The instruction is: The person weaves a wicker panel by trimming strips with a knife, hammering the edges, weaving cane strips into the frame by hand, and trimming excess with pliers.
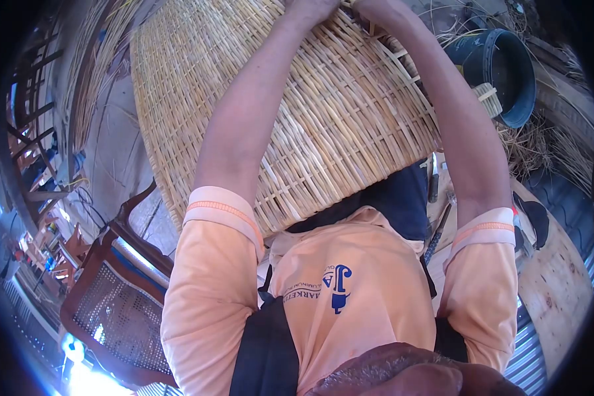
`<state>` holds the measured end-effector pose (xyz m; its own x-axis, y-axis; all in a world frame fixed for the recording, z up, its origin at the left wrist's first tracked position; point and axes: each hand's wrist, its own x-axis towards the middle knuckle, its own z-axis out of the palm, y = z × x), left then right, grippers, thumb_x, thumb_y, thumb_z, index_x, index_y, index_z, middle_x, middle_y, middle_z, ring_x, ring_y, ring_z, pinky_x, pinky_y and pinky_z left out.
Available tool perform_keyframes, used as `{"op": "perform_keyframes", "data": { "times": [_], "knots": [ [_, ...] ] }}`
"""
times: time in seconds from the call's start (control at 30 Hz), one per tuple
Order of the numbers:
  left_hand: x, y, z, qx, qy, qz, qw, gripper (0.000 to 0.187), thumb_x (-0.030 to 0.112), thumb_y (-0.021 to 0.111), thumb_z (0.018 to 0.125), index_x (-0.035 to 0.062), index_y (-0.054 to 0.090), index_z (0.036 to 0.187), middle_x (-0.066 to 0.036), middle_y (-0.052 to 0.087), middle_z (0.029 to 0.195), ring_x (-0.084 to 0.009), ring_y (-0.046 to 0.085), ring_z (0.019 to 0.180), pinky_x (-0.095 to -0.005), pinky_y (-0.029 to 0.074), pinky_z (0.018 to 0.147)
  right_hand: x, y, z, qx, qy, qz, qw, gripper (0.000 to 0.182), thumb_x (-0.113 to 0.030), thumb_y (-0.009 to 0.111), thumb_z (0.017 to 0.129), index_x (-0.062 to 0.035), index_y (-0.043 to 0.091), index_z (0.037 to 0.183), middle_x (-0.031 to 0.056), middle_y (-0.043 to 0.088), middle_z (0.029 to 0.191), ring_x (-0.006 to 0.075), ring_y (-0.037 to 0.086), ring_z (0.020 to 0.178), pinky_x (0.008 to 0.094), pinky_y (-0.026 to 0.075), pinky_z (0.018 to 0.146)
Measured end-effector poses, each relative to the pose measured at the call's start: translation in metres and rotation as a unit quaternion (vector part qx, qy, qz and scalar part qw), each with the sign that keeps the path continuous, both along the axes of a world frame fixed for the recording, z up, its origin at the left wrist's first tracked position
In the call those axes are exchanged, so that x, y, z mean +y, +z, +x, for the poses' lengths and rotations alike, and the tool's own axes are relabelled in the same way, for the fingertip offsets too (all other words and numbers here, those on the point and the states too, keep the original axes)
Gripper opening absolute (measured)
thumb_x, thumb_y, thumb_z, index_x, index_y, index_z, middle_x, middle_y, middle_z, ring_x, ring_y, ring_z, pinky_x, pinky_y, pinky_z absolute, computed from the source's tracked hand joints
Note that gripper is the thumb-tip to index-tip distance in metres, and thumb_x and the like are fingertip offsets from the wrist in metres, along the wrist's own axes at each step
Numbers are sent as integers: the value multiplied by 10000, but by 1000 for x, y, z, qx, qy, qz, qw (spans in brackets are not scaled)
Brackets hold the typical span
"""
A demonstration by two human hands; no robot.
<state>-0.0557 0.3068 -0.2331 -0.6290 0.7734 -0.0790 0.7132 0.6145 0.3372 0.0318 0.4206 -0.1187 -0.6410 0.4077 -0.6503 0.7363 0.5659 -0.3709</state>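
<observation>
A large woven wicker panel (323, 145) lies tilted over my lap, its near edge close to my shirt. Both my arms reach across it to its far side. My left hand (315, 9) is at the top of the view, curled down against the weave and partly cut off by the frame. Close beside it on the right, my right hand (378, 9) bends in toward the same part of the weave, also cut off at the top. Their fingertips are mostly out of sight, and I cannot tell what strand they hold.
A dark green bucket (511, 79) lies tipped at the upper right, near loose dry strands (531, 142). Tools with handles (435, 231) rest by my right side on a wooden board (554, 290). A brown chair with a cane mesh (115, 310) stands at left; long strips (96, 72) lie upper left.
</observation>
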Motion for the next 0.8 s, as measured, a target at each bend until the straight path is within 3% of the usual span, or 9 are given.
{"op": "perform_keyframes", "data": {
  "times": [0.03, 0.1, 0.17, 0.27, 0.37, 0.43, 0.5, 0.63, 0.8],
  "knots": [
    [-3, 3, 1, -1, -2, -1, 1000, 340, 321, 521, 843, 50, 707, 933, -156, 533, 1315, -362, 506, 1170, -461, 427, 943, -3, 4, 0, -10, -1, -6, 1000, 243, -121, 543, 807, 50, 707, 863, 277, 665, 816, 335, 697, 738, 439, 542, 607],
    [-9, 9, 5, -154, 115, 201, 960, 300, 265, 554, 822, 10, 706, 859, -202, 597, 1200, -383, 560, 1074, -447, 441, 922, 2, -20, -1, -20, -5, -13, 1000, 257, -146, 540, 824, 43, 708, 874, 276, 667, 830, 347, 696, 754, 430, 546, 626],
    [-11, -1, 5, -91, 109, 257, 956, 290, 250, 566, 809, -9, 697, 824, -222, 615, 1139, -389, 579, 1024, -438, 451, 906, 13, -86, -8, 170, 199, 148, 954, 290, -203, 525, 853, 29, 696, 880, 275, 665, 865, 388, 681, 802, 438, 546, 686],
    [-10, -10, -10, 33, 122, 288, 949, 284, 230, 574, 801, -35, 673, 782, -247, 634, 1031, -389, 603, 940, -432, 469, 861, -8, -50, 6, 222, 44, 126, 966, 303, -230, 512, 865, 23, 679, 868, 274, 661, 892, 413, 660, 854, 475, 522, 737],
    [-12, -18, -26, 70, 161, 262, 949, 276, 218, 567, 805, -47, 640, 774, -246, 631, 931, -377, 608, 870, -439, 474, 801, -2, 13, 31, 314, 90, 148, 934, 290, -215, 507, 880, 29, 658, 921, 279, 652, 899, 442, 632, 870, 501, 489, 765],
    [-10, 9, -9, -58, 216, 293, 930, 263, 201, 567, 822, -53, 583, 760, -191, 602, 767, -324, 594, 763, -431, 457, 705, 35, 42, 56, 430, 84, 178, 881, 277, -205, 528, 886, 34, 645, 965, 238, 666, 829, 371, 660, 738, 427, 513, 677],
    [-13, 22, -3, -215, 259, 253, 907, 265, 201, 572, 850, -46, 573, 752, -150, 594, 735, -270, 588, 730, -408, 448, 668, 47, 94, 104, 354, -130, -61, 924, 260, -169, 533, 902, 30, 632, 1037, 57, 591, 670, 138, 569, 569, 316, 473, 562],
    [-15, 4, -3, -267, 226, 254, 902, 240, 220, 606, 864, -16, 623, 825, -128, 609, 798, -236, 600, 780, -369, 463, 705, 83, 74, 225, 344, -170, -15, 923, 226, -176, 585, 929, 5, 662, 1041, 26, 646, 845, 103, 604, 751, 251, 485, 695],
    [-14, -10, -12, -184, 151, 229, 944, 318, 314, 628, 854, 1, 676, 886, -154, 669, 859, -276, 633, 794, -385, 479, 739, 22, 12, 326, 379, -323, -178, 849, 162, -150, 645, 896, -21, 661, 992, 29, 646, 858, 90, 614, 750, 220, 499, 673]
  ]
}}
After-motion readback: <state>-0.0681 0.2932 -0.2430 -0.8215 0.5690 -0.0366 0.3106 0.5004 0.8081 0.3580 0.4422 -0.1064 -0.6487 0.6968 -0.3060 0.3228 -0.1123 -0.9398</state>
